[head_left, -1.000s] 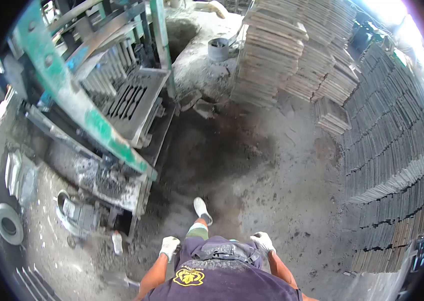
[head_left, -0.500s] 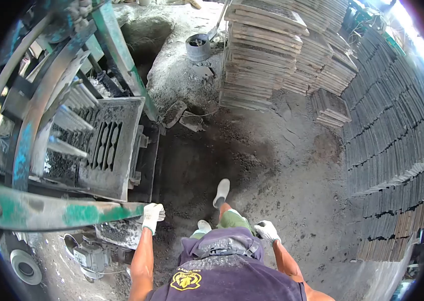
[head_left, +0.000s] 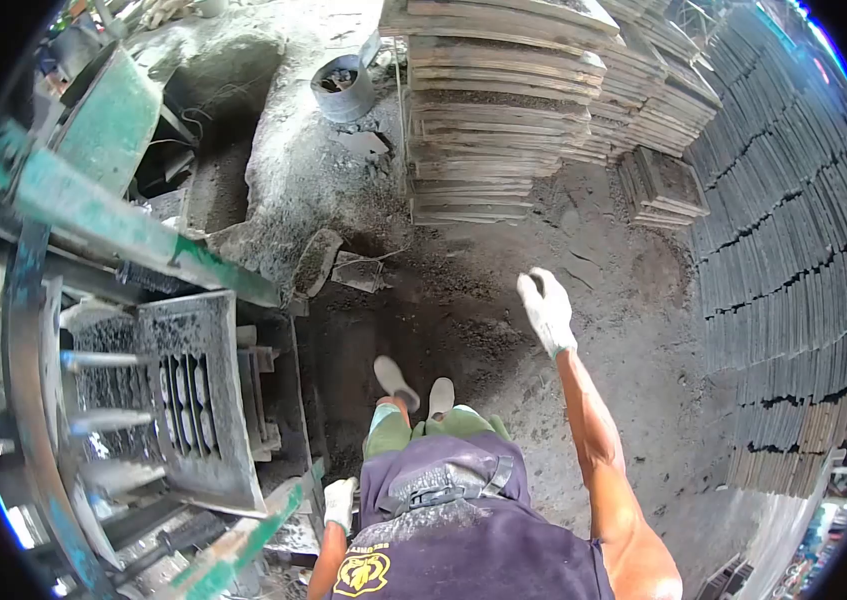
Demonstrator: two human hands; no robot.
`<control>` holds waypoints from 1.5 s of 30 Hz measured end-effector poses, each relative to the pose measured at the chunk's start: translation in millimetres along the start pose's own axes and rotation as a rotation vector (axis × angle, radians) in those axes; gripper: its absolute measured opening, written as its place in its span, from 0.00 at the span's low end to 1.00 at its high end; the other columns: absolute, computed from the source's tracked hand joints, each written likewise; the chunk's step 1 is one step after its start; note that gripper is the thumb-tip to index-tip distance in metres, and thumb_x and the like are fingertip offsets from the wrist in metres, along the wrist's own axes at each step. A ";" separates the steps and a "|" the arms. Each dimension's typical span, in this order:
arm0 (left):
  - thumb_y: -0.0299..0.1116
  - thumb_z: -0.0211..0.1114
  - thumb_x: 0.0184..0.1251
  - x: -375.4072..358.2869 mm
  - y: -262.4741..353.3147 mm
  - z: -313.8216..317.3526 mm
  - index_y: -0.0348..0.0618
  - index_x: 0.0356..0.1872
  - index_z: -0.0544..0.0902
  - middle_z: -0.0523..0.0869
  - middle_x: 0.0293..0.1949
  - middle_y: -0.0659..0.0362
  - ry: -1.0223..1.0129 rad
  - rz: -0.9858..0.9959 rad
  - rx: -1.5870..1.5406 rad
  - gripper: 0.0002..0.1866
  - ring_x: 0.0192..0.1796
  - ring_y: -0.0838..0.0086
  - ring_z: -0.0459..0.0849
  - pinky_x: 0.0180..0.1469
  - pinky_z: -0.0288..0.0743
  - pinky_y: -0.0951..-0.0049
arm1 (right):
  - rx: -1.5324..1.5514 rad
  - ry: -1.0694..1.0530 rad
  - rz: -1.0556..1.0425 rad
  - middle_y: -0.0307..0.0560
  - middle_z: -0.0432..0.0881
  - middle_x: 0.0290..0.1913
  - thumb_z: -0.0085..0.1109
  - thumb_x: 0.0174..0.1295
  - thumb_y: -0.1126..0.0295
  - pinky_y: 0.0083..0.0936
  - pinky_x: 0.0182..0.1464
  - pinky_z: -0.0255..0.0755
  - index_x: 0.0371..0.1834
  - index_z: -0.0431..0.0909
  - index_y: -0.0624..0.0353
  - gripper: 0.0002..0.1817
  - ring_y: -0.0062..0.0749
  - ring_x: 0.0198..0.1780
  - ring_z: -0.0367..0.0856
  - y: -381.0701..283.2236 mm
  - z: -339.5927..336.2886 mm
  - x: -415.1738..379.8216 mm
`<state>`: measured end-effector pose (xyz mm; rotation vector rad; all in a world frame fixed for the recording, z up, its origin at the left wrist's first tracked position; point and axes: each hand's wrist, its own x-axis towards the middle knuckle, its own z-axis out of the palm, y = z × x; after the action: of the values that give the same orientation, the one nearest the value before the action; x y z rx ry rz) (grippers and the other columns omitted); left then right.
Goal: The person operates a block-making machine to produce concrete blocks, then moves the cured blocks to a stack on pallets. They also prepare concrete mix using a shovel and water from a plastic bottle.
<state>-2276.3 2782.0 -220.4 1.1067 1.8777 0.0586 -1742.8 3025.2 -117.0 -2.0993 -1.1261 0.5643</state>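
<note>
My right hand [head_left: 546,312], in a white glove, reaches forward over the dusty floor with its fingers apart and nothing in them. My left hand [head_left: 340,502], gloved too, hangs low beside my hip; its fingers are mostly out of sight from above. Close on its left is the end of a green-painted metal bar [head_left: 278,515], part of the block-moulding machine [head_left: 253,440]. A slotted mould plate [head_left: 205,480] lies in the machine, with dark crumbly material around the slots and several metal rods over it.
Tall stacks of boards [head_left: 493,130] stand ahead, beside a lower pile [head_left: 663,190]. Long rows of dark, thin slabs [head_left: 788,270] line the right side. A metal bucket [head_left: 343,95], a pit [head_left: 223,160] and broken chunks [head_left: 318,263] are ahead on the left.
My right hand has swung forward and upward with its fingers spread. My left hand has drawn back from the green bar's end towards my hip. My feet have stepped, and the view has turned right.
</note>
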 end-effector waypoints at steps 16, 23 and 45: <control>0.48 0.64 0.74 311.3 535.4 -228.9 0.41 0.47 0.80 0.85 0.38 0.55 -0.183 0.394 -0.869 0.19 0.37 0.66 0.88 0.41 0.85 0.64 | 0.791 0.457 0.210 0.44 0.88 0.39 0.59 0.74 0.54 0.27 0.42 0.81 0.50 0.84 0.61 0.20 0.27 0.37 0.86 -35.4 -97.7 253.7; 0.63 0.49 0.79 411.8 789.2 -235.4 0.32 0.62 0.73 0.82 0.55 0.41 -0.228 0.637 -0.947 0.37 0.55 0.54 0.83 0.60 0.77 0.47 | 0.934 0.424 0.129 0.53 0.86 0.55 0.55 0.74 0.44 0.37 0.55 0.78 0.59 0.80 0.62 0.30 0.38 0.50 0.86 -25.0 -188.5 464.2; 0.42 0.61 0.78 502.7 851.2 -131.6 0.46 0.70 0.71 0.80 0.58 0.56 -0.106 0.415 -1.329 0.25 0.53 0.65 0.83 0.54 0.85 0.59 | 1.229 0.053 -0.147 0.47 0.70 0.74 0.45 0.73 0.36 0.47 0.73 0.64 0.77 0.63 0.51 0.38 0.45 0.70 0.70 112.8 -137.5 688.8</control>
<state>-1889.8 3694.0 -104.1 0.4723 1.0442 1.2471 -1226.0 3513.2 -145.5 -0.9481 -0.5965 0.8296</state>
